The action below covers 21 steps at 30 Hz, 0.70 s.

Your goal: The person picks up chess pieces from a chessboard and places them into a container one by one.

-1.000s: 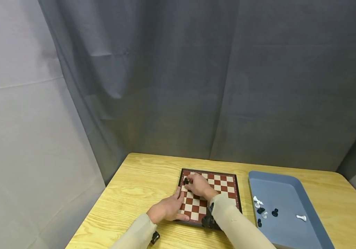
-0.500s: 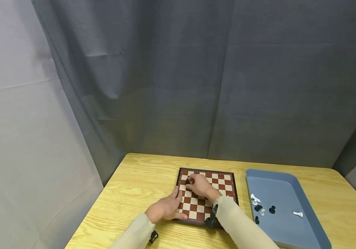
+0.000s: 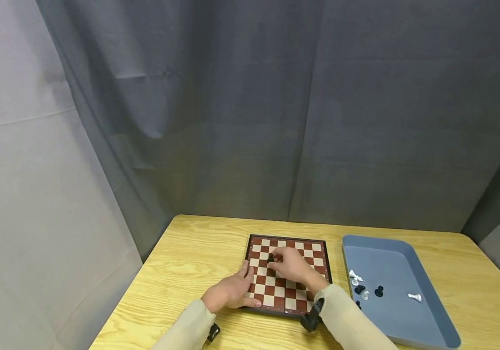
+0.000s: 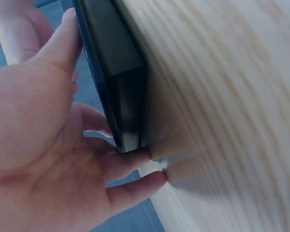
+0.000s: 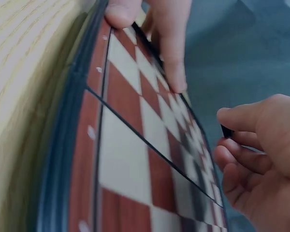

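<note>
A red-and-white chessboard (image 3: 272,290) with a dark frame lies on the wooden table. My right hand (image 3: 294,266) is over the board's left half, pinching a small black chess piece (image 3: 270,258) between thumb and fingers. In the right wrist view only a dark bit of the chess piece (image 5: 226,131) shows between the fingertips, apart from the board. At the board's near left corner, my left hand (image 3: 231,291) rests with spread fingers. The left wrist view has its thumb on the top edge of the chessboard (image 4: 108,53) and fingertips down by the table.
Right of the board stands a blue-grey tray (image 3: 390,262). Several white and black chess pieces lie along its left side, with a black piece (image 3: 379,291) further in and a white piece (image 3: 414,297) near the right. Grey curtains hang behind the wooden table (image 3: 197,253).
My right hand has moved right and a little toward me over the board, with the black chess piece still pinched. The left hand stays at the corner. The head view has shifted slightly.
</note>
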Tool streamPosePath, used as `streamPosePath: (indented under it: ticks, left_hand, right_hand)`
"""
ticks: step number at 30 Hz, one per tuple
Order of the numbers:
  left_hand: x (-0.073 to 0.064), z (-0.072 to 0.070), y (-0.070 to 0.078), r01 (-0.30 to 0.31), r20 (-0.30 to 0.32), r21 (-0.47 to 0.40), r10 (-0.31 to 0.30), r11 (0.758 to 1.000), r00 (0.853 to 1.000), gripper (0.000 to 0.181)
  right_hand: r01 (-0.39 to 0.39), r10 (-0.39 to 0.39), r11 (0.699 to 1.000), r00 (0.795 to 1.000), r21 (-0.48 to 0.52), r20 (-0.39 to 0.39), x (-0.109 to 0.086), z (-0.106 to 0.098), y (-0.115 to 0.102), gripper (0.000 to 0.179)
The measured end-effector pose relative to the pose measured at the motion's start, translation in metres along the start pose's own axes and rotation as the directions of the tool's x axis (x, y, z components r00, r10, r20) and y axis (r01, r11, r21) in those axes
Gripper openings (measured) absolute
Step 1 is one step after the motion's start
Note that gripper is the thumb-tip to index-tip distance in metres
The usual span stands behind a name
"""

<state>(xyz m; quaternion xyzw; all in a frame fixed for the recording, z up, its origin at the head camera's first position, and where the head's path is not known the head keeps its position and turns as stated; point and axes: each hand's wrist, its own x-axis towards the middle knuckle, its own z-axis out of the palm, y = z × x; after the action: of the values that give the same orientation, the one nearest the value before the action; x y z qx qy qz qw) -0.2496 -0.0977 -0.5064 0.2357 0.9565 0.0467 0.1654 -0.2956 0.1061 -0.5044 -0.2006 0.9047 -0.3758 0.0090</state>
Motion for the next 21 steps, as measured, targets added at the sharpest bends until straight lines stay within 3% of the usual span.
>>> streamPosePath:
  ticks: [3,14,21]
  left_hand:
    - [-0.001,0.0,0.0,-0.003,-0.005,-0.009,0.003,1.0,1.0,0.101]
    - [-0.004,0.0,0.001,0.004,0.003,-0.002,-0.004,1.0,1.0,0.099]
    - [-0.003,0.0,0.001,-0.007,0.021,0.002,0.007,1.0,1.0,0.099]
  right_hand:
    - [0.011,-0.011,1.0,1.0,-0.021,-0.005,-0.007,-0.01,-0.001,0.006]
    - [0.001,-0.006,0.997,0.997,-0.078,-0.072,-0.033,-0.042,0.01,0.011]
    - [-0.045,0.043,0.998,0.996,-0.034,-0.072,-0.051,-0.065,0.019,0.007]
